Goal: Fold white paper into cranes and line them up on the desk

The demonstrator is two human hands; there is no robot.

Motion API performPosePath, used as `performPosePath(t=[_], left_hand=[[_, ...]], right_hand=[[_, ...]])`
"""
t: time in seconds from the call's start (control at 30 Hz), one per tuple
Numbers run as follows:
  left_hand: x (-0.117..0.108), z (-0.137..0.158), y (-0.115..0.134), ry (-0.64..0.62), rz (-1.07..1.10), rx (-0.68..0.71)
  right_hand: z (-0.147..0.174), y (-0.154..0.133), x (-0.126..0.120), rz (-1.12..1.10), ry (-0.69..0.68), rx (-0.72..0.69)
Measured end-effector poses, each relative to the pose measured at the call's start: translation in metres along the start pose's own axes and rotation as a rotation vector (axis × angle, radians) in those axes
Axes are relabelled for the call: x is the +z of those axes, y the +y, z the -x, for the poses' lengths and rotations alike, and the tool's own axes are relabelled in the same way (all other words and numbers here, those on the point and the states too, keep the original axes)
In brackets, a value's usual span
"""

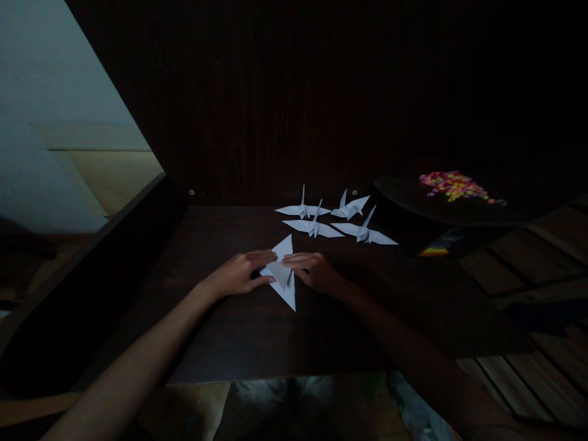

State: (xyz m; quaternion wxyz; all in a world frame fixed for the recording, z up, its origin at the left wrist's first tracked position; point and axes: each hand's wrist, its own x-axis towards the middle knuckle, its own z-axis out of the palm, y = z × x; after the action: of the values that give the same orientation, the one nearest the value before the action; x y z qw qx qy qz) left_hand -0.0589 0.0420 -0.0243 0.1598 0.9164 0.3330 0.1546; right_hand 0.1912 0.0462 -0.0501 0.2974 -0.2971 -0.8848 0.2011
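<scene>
On the dark wooden desk lies a partly folded piece of white origami paper, its pointed ends towards and away from me and a flap raised in the middle. My left hand holds its left side, fingers on the upper part and thumb lower down. From the right, my right hand presses its fingertips on the flap, with the thumb by the right edge. Just beyond stand several finished white paper cranes, among them a front left crane and a front right crane.
A dark upright panel rises behind the cranes. To the right, a raised dark shelf bears a heap of small colourful pieces. A low side board borders the desk on the left. The lighting is dim.
</scene>
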Motion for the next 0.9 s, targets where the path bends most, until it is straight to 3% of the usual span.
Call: performPosePath(t=[0.2, 0.5, 0.7, 0.9], left_hand=[[0.001, 0.001, -0.005, 0.048, 0.081, -0.015], [0.003, 0.002, -0.011, 0.08, -0.061, 0.194], [0.006, 0.004, -0.005, 0.08, -0.23, 0.247], [0.005, 0.005, -0.003, 0.033, -0.28, 0.227]], right_hand=[[0.001, 0.001, 0.002, 0.034, 0.032, 0.005], [0.003, -0.008, -0.003, 0.03, -0.092, -0.111], [-0.001, -0.017, 0.004, 0.1, 0.01, -0.015], [-0.002, -0.017, 0.011, 0.165, 0.028, -0.017]])
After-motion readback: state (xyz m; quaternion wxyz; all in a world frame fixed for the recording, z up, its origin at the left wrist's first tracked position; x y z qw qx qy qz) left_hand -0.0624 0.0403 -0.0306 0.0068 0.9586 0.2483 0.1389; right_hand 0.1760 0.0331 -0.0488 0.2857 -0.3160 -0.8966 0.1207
